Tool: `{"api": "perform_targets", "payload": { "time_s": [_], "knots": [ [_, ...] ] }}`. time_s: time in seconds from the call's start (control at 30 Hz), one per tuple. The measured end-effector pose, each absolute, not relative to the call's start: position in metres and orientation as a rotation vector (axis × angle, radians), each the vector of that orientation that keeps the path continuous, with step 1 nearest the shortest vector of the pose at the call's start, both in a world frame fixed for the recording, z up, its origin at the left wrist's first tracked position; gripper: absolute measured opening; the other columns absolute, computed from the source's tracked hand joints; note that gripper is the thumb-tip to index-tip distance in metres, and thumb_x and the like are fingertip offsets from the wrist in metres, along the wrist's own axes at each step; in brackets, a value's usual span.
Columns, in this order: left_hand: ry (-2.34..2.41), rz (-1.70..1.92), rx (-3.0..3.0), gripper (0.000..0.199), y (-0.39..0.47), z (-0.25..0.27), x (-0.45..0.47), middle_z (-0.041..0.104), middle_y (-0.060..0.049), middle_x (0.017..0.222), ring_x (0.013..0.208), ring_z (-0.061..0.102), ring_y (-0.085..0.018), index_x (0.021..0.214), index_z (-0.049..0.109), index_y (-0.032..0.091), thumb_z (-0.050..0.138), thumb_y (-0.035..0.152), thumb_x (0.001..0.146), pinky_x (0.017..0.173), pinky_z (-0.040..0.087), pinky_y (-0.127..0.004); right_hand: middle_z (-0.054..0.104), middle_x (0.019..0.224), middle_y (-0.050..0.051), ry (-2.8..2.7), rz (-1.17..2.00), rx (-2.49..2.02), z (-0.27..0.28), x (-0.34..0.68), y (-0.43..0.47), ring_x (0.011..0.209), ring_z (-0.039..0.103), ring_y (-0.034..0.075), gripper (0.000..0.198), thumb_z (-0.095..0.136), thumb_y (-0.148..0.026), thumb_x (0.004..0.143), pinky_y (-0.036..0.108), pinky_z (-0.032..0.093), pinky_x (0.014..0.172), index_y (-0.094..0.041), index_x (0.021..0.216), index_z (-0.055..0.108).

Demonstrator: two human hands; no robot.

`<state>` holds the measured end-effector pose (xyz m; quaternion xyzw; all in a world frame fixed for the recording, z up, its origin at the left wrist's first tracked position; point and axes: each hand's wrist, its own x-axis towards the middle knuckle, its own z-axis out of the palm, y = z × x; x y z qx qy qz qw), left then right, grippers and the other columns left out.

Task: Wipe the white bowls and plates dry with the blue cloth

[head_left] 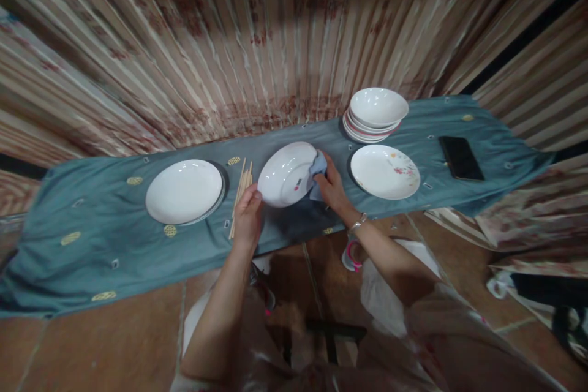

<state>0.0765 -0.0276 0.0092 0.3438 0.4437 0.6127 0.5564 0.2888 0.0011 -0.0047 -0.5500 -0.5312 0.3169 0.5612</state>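
A white plate (pixel 285 173) with a small red and black mark is held tilted above the middle of the cloth-covered table. My left hand (pixel 248 215) grips its left edge, thumb along the rim. At the right rim, my right hand (pixel 331 187) is closed on a light blue cloth (pixel 318 163) and presses it to the plate. Several wooden chopsticks (pixel 239 202) lie just behind my left hand. Left of them rests a short stack of white plates (pixel 184 192). A white plate with a floral print (pixel 384 171) lies right of my right hand.
Several stacked bowls (pixel 379 107) stand at the back right. A dark phone-like slab (pixel 460 158) lies near the right end of the table. The green patterned tablecloth (pixel 101 208) hangs over the edges. Behind the table hangs a pleated curtain (pixel 257 43).
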Motion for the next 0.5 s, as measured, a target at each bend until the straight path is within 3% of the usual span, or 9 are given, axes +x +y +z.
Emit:
{"api": "perform_targets", "payload": {
  "time_s": [0.23, 0.5],
  "knots": [
    [1.029, 1.405, 0.759, 0.042, -0.028, 0.006, 0.086, 0.075, -0.002, 0.088, 0.079, 0.063, -0.014, 0.089, 0.076, 0.021, 0.089, 0.048, 0.06, 0.074, 0.049, -0.025, 0.064, 0.137, 0.013, -1.333, 0.662, -1.261, 0.004, 0.295, 0.005, 0.124, 0.061, 0.026, 0.067, 0.047, -0.028, 0.079, 0.044, 0.044, 0.114, -0.012, 0.144, 0.049],
    [1.078, 1.397, 0.824, 0.034, -0.028, -0.005, 0.083, 0.074, -0.004, 0.094, 0.09, 0.066, -0.017, 0.097, 0.074, 0.019, 0.082, 0.041, 0.072, 0.082, 0.051, -0.028, 0.061, 0.142, 0.014, -1.406, 0.61, -1.278, 0.008, 0.299, 0.004, 0.125, 0.06, 0.028, 0.067, 0.049, -0.024, 0.08, 0.049, 0.044, 0.115, -0.013, 0.147, 0.047]
  ]
}}
